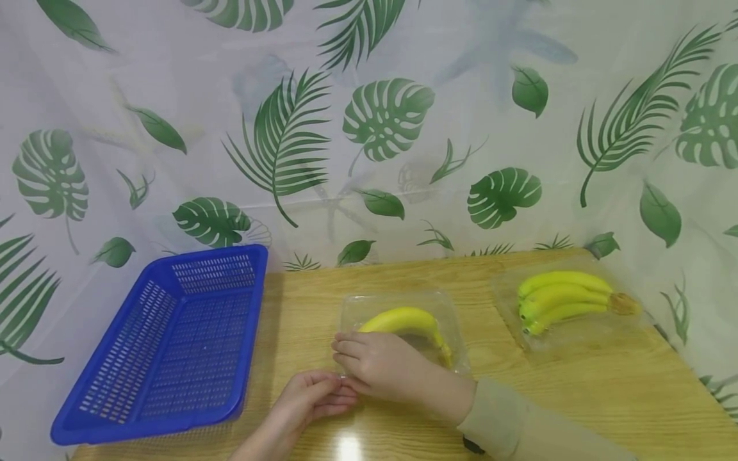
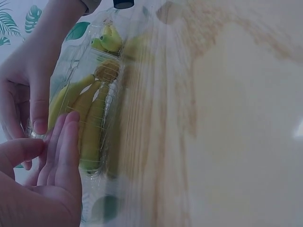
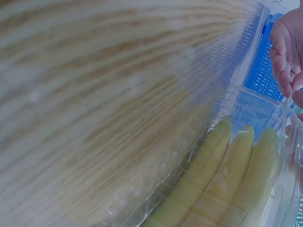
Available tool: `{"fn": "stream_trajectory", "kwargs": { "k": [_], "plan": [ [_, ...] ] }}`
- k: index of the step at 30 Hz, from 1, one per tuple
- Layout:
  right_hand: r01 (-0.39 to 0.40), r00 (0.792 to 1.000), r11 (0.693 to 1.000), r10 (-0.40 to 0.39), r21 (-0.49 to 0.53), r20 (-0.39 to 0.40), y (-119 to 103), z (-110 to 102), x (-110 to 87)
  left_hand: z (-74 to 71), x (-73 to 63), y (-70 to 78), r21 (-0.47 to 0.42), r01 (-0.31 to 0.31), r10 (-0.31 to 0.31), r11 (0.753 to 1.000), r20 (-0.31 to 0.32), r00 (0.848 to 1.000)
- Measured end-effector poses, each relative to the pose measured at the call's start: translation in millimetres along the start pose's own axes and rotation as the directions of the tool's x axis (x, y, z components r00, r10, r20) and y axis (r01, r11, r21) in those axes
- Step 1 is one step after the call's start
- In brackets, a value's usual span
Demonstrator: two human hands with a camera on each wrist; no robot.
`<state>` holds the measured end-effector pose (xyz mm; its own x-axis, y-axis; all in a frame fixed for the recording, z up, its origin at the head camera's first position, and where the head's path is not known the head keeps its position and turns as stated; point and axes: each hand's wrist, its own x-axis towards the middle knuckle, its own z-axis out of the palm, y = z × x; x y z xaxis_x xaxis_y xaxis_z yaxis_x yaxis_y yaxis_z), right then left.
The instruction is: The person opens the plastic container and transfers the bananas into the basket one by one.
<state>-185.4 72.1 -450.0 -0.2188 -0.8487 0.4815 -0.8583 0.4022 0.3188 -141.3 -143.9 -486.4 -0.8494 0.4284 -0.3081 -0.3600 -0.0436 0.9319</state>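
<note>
A clear plastic box (image 1: 398, 306) with a bunch of yellow bananas (image 1: 406, 320) inside sits on the wooden worktop (image 1: 576, 384), near its front edge and about midway across. The right hand (image 1: 380, 365) lies over the box's near left corner, fingers curled down onto the lid; the left wrist view shows its thumb and fingers bent round the box's edge, so its grip is closed on the box. The left hand (image 1: 308, 400) rests on the worktop just in front of that same corner, palm turned up, its fingers nearly straight and their tips touching the box's rim right beside the right hand; its grip is open and holds nothing. In the right wrist view the bananas lie side by side under the ribbed clear lid. A blue plastic basket (image 1: 173, 346) stands to the left of the box, close to the left hand but apart from it. A second clear box (image 1: 567, 333) holding another bunch of bananas (image 1: 562, 298) sits well apart at the worktop's far right. A curtain (image 1: 380, 128) printed with green leaves hangs behind the worktop.
</note>
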Motion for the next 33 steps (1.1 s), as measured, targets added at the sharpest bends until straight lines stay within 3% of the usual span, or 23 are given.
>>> {"fn": "stream_trajectory", "kwargs": {
  "k": [11, 29, 33],
  "plan": [
    [0.088, 0.996, 0.98, -0.091, -0.181, -0.01, -1.2, -1.0, 5.9, -1.4, 0.9, 1.4, -0.004, -0.006, 0.006, 1.0, 0.002, 1.0],
    [0.112, 0.989, 0.963, -0.132, -0.246, -0.063, -3.7, 7.9, 6.5, -2.6, 3.5, 2.4, 0.002, -0.008, 0.008, 1.0, -0.028, 1.0],
    [0.083, 0.992, 0.975, -0.1, -0.205, -0.074, -4.7, 6.7, 5.0, -3.2, 4.2, 2.2, 0.003, -0.002, 0.003, 1.0, -0.041, 0.999]
  ]
}}
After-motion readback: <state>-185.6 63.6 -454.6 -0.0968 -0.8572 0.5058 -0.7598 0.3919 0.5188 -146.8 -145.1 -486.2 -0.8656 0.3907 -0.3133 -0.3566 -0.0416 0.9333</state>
